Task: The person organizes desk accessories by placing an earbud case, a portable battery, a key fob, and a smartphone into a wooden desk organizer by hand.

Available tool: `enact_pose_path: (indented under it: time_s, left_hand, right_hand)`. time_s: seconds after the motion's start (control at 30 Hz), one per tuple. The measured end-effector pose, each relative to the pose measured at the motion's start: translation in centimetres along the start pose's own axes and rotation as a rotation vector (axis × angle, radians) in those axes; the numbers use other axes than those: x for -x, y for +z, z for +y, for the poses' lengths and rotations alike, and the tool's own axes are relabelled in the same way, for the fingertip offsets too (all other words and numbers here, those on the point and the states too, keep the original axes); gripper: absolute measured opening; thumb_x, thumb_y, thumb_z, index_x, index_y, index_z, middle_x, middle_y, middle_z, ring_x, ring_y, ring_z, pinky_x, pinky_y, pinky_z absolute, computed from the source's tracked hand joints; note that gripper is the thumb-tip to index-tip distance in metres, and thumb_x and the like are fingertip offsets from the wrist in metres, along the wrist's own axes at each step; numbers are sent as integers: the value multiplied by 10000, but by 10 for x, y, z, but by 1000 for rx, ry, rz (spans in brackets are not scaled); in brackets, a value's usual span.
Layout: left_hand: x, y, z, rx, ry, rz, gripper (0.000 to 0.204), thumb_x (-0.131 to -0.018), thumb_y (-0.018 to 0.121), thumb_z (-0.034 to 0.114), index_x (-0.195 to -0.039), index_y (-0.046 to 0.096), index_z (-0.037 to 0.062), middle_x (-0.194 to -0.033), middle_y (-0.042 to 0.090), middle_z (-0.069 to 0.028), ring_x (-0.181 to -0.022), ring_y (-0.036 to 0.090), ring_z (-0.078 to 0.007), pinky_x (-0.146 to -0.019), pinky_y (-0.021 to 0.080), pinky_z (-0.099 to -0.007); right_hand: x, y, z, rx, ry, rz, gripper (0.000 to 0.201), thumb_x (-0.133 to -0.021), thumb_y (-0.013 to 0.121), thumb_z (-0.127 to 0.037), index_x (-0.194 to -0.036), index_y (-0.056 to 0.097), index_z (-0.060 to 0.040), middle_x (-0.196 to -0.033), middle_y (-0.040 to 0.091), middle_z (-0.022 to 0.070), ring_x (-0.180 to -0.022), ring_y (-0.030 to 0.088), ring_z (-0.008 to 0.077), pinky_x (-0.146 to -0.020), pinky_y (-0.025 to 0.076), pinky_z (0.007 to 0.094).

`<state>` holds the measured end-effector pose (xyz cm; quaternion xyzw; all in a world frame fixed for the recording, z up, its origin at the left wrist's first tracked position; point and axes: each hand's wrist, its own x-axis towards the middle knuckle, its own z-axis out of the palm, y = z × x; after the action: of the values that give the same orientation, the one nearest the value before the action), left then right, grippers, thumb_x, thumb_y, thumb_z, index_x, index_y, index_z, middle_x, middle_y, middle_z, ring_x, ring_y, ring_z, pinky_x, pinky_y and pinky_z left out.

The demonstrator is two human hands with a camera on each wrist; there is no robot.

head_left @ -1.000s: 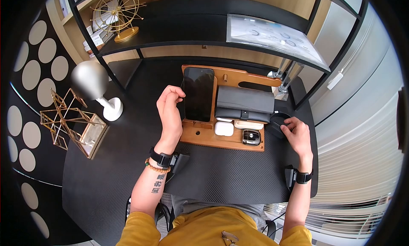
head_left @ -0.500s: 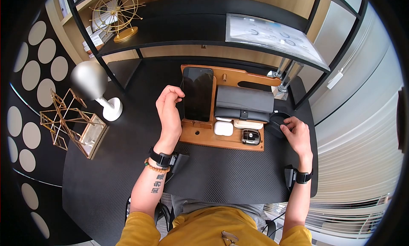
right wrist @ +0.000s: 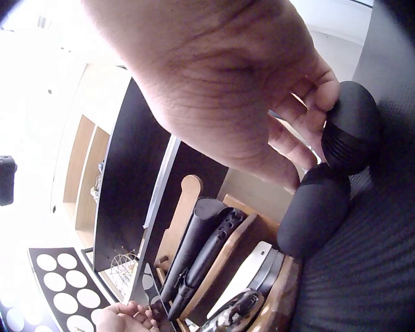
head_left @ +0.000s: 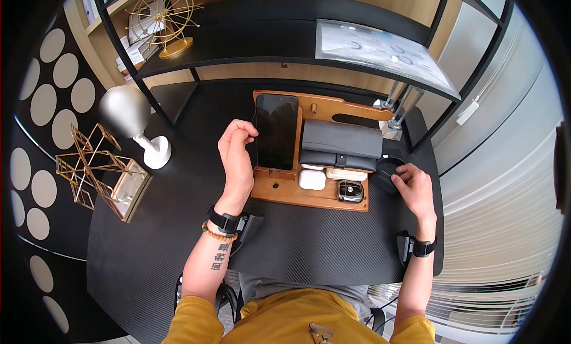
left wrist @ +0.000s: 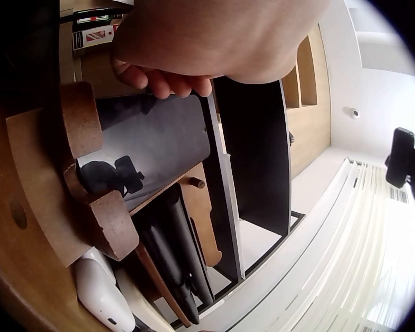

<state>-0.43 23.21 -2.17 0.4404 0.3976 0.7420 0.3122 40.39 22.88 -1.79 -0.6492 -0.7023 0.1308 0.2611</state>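
My left hand [head_left: 236, 156] is beside the left edge of a black smartphone [head_left: 278, 133], fingers loosely bent and fingertips right at its side. The phone leans upright in a brown wooden desk organizer [head_left: 270, 192]; in the left wrist view two wooden lips hold its lower end. My right hand [head_left: 415, 189] grips black headphones [right wrist: 315, 211] lying at the organizer's right end, thumb on one padded cup and fingers at the other. On the organizer are a dark grey case [head_left: 342, 138], a black strapped case [head_left: 327, 160], a white earbud case [head_left: 312, 180] and a car key [head_left: 351, 191].
A black shelf [head_left: 256, 43] spans the back of the black desk [head_left: 309, 243], with a gold Ferris wheel ornament [head_left: 175, 48] and a clear-covered sheet [head_left: 380, 49]. A white lamp [head_left: 156, 153] and gold wire frame [head_left: 89, 167] stand left. Window blinds [head_left: 493, 225] border the right.
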Motion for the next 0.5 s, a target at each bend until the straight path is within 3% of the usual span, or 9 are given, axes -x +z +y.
enact_pose_path:
  time_s: [0.5]
  left_hand:
    - [0,-1,-1,-10,7,-6,249,-1034,477,84,-869,664,74,-893,634,29,-887,542,-78,-852,423,-261]
  right_hand:
    - [0,0,1,0,1,0,294,-927,855,-187,-1136,800,12,-808,787,136,-700,750,257,-694,578,389]
